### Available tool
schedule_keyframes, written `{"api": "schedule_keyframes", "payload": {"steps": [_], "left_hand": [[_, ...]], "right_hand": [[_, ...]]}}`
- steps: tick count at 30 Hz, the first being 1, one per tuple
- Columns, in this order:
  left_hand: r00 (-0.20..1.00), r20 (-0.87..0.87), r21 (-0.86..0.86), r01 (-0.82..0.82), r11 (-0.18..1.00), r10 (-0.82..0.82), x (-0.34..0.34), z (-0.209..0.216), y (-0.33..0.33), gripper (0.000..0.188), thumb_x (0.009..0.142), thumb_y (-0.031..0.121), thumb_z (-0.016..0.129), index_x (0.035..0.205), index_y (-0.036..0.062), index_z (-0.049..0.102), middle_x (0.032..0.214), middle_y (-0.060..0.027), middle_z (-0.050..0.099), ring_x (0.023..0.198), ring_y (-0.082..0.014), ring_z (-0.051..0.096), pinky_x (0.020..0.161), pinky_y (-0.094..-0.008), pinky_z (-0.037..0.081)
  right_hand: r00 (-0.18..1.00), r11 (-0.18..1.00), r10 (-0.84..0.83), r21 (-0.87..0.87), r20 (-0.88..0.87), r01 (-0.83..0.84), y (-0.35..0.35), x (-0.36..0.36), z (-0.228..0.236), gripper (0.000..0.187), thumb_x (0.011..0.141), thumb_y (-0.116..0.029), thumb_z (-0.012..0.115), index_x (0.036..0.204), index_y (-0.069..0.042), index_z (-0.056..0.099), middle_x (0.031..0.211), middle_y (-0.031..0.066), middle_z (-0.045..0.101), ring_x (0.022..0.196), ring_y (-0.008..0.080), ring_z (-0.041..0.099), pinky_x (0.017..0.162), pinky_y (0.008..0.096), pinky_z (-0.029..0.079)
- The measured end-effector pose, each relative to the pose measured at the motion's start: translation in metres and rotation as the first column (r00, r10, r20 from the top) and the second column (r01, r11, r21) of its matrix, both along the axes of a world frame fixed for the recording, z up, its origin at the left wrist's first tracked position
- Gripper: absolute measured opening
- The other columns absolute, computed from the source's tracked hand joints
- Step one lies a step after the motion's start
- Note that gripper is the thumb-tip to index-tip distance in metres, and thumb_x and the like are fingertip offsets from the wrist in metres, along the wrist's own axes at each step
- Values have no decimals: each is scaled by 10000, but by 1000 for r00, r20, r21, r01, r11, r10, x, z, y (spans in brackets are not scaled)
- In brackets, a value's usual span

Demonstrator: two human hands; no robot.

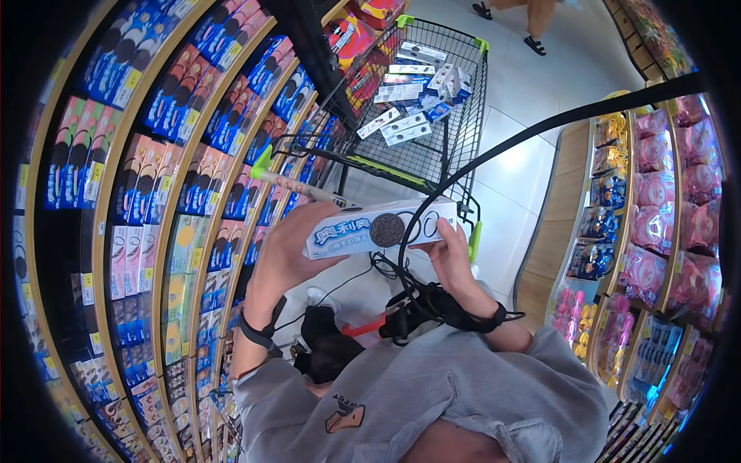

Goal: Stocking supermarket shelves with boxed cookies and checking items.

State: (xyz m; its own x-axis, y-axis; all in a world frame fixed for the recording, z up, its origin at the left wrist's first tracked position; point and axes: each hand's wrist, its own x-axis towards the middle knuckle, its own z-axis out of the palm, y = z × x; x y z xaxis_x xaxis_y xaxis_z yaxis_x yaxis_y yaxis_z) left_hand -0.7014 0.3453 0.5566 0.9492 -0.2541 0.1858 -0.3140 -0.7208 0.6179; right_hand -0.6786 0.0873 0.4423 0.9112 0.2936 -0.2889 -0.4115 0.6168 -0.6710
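Observation:
A long white and pale blue cookie box (347,233) with a dark sandwich cookie pictured on it lies level in front of my chest. Its left end is gripped by my left hand (287,245), and its right end by my right hand (451,253), with the thumb on top. A black cable crosses in front of the box near its right half. Just beyond stands a black wire shopping cart (472,92) with green corners. Several cookie boxes (405,130), white and blue, lie loosely in its basket. The cart's handle (297,185) passes close to my left hand.
Shelves (147,197) packed with cookie boxes curve along my left. To the right, shelves (634,185) hold pink, yellow and blue bags. A person's sandalled feet (534,45) are on the floor past the cart. Dark cables (386,266) hang below the box.

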Motion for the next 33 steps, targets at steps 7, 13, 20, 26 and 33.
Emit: {"api": "schedule_keyframes", "payload": {"steps": [7, 13, 20, 26, 33], "left_hand": [[975, -58, -114, -220, 969, 215, 16, -23, -145, 539, 608, 150, 862, 1056, 18, 592, 989, -109, 672, 910, -203, 662, 801, -311, 509], [862, -2, -236, -493, 837, 507, 61, -51, -250, 527, 667, 243, 845, 1033, -7, 559, 887, -120, 681, 809, -173, 659, 716, -289, 510], [593, 74, -167, -785, 597, 802, 104, -55, -309, 547, 670, 348, 828, 1000, -16, 588, 805, -111, 664, 723, -170, 627, 674, -296, 500], [496, 220, -74, -850, 521, 840, 162, -80, -306, 588, 651, 366, 807, 1037, -2, 559, 846, -193, 662, 761, -323, 660, 687, -393, 514], [434, -42, 52, -898, 436, 900, 233, -179, -265, 539, 611, 350, 791, 1000, 30, 600, 878, -181, 670, 826, -367, 643, 745, -445, 516]], "right_hand": [[996, 989, 90, 117, 29, -92, -138, 12, -8, 455, 987, -345, 408, 1299, -14, 398, 1130, 208, 605, 932, 310, 665, 810, 349, 541], [992, 993, 122, -14, 41, -121, -255, 30, -12, 461, 997, -369, 357, 1297, -21, 388, 1106, 211, 610, 908, 278, 672, 791, 313, 525], [993, 997, 35, 63, 110, -42, -327, 85, -6, 390, 999, -329, 341, 1157, -9, 497, 996, 185, 637, 822, 247, 669, 747, 305, 519], [991, 989, 130, 64, 37, -132, -327, 150, -19, 318, 977, -290, 397, 1038, -10, 533, 874, 146, 637, 746, 242, 647, 701, 309, 519], [928, 948, 319, -59, 193, -313, -316, 247, 7, 304, 962, -301, 410, 978, -21, 527, 789, 96, 573, 665, 195, 578, 645, 293, 482]]}}
